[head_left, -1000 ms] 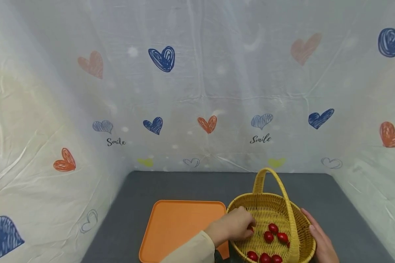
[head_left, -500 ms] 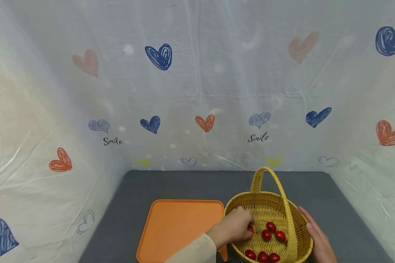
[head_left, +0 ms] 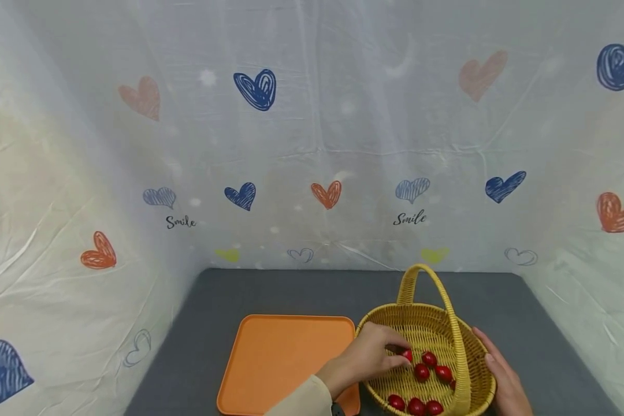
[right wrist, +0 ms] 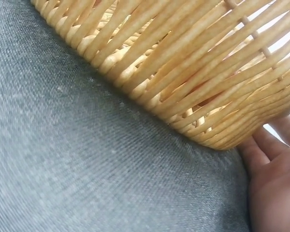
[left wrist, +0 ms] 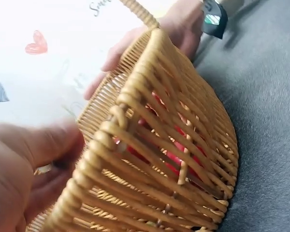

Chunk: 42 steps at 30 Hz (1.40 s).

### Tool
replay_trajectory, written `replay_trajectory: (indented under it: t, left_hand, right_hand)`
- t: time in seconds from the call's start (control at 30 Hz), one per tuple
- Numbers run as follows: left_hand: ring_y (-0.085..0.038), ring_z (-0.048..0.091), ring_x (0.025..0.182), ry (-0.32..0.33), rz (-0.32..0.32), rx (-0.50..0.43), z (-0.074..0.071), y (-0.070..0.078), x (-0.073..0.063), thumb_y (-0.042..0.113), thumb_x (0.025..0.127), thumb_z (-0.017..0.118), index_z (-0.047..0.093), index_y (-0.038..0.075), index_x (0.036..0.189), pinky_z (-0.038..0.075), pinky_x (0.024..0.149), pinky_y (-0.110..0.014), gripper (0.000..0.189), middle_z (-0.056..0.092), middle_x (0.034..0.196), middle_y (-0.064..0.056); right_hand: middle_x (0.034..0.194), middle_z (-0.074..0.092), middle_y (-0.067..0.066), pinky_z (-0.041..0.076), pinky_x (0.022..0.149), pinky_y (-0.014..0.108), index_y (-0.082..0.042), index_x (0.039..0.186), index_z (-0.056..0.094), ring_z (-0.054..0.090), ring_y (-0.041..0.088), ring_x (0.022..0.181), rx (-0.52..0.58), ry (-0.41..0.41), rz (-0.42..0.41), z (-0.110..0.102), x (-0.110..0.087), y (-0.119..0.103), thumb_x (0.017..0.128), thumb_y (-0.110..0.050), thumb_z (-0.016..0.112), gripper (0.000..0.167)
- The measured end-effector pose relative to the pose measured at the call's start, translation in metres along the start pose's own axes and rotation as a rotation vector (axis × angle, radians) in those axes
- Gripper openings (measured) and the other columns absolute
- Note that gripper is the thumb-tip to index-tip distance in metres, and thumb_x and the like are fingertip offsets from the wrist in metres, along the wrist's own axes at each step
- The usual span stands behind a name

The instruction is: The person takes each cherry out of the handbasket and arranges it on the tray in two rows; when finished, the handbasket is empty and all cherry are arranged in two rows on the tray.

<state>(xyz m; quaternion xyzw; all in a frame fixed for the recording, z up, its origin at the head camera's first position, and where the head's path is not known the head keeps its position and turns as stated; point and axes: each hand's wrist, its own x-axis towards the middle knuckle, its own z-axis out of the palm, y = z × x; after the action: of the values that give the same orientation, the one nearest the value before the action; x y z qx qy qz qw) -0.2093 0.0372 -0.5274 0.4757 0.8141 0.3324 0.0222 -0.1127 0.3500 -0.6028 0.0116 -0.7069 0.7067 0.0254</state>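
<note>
In the head view my left hand (head_left: 371, 352) reaches over the near-left rim of a yellow woven basket (head_left: 434, 323). Its thumb and fingers pinch a small, shiny red fruit (head_left: 407, 355), partly covered by the fingertips. Several more red fruits (head_left: 422, 372) lie on the basket floor below. My right hand (head_left: 508, 378) rests against the basket's right outer side. The right wrist view has its fairly straight fingers (right wrist: 263, 142) touching the wickerwork. Through the slats in the left wrist view, red fruits (left wrist: 183, 157) show; the left hand (left wrist: 19, 169) is beside the rim.
An orange tray (head_left: 286, 358) lies left of the basket on the dark grey tabletop (head_left: 301, 292); my left forearm crosses its near-right corner. The basket's tall handle (head_left: 460, 341) arches over its right part. A white heart-printed curtain (head_left: 312, 133) encloses the back and sides.
My left hand has lifted slightly and shifted right, bringing up the red fruit that was low near the basket's left wall. The right hand stays against the basket.
</note>
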Motion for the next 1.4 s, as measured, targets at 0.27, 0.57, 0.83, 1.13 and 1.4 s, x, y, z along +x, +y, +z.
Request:
replay_trajectory:
  t: [0.27,0.57,0.83,1.13,1.4]
  left_hand:
    - [0.002,0.072,0.118,0.119,-0.073,-0.271,-0.011,0.007,-0.027,0.03,0.098,0.084,0.084,0.02,0.126,0.056,0.098,-0.014,0.03,0.081,0.126,0.008]
    - [-0.007,0.078,0.106,0.248,-0.091,-0.638,-0.036,0.005,-0.058,0.014,0.095,0.087,0.083,0.007,0.125,0.067,0.092,-0.039,0.031,0.083,0.118,-0.005]
    - [-0.016,0.08,0.109,0.297,-0.132,-0.653,-0.066,-0.002,-0.085,0.014,0.096,0.086,0.083,0.008,0.125,0.064,0.099,-0.036,0.03,0.082,0.122,-0.014]
    - [-0.025,0.081,0.11,0.346,-0.263,-0.587,-0.092,-0.02,-0.117,0.015,0.093,0.089,0.084,0.013,0.123,0.065,0.096,-0.038,0.03,0.082,0.122,-0.011]
    - [-0.022,0.081,0.104,0.389,-0.406,-0.447,-0.12,-0.038,-0.148,0.019,0.088,0.093,0.086,0.018,0.117,0.066,0.09,-0.031,0.029,0.083,0.118,-0.008]
  right_hand:
    - [0.142,0.047,-0.044,0.057,0.091,0.016,-0.013,0.178,0.01,0.057,-0.017,0.123,0.009,-0.025,-0.008,-0.003,0.0,0.004,0.122,-0.032,0.028,0.062]
    - [0.143,0.049,-0.042,0.057,0.091,0.015,-0.011,0.178,0.009,0.057,-0.017,0.124,0.027,-0.037,-0.03,-0.003,0.001,0.004,0.122,-0.028,0.027,0.061]
    - [0.142,0.05,-0.043,0.059,0.09,0.019,-0.016,0.178,0.01,0.059,-0.015,0.122,0.021,-0.037,-0.009,-0.004,0.0,0.002,0.122,-0.032,0.028,0.061]
    - [0.134,0.049,-0.047,0.063,0.085,0.024,-0.02,0.179,0.009,0.061,-0.015,0.116,-0.028,-0.005,0.072,-0.006,0.0,0.002,0.122,-0.038,0.029,0.063]
    - [0.13,0.052,-0.047,0.065,0.082,0.03,-0.024,0.179,0.011,0.066,-0.011,0.111,-0.026,0.018,0.115,-0.006,-0.001,0.002,0.121,-0.041,0.03,0.063]
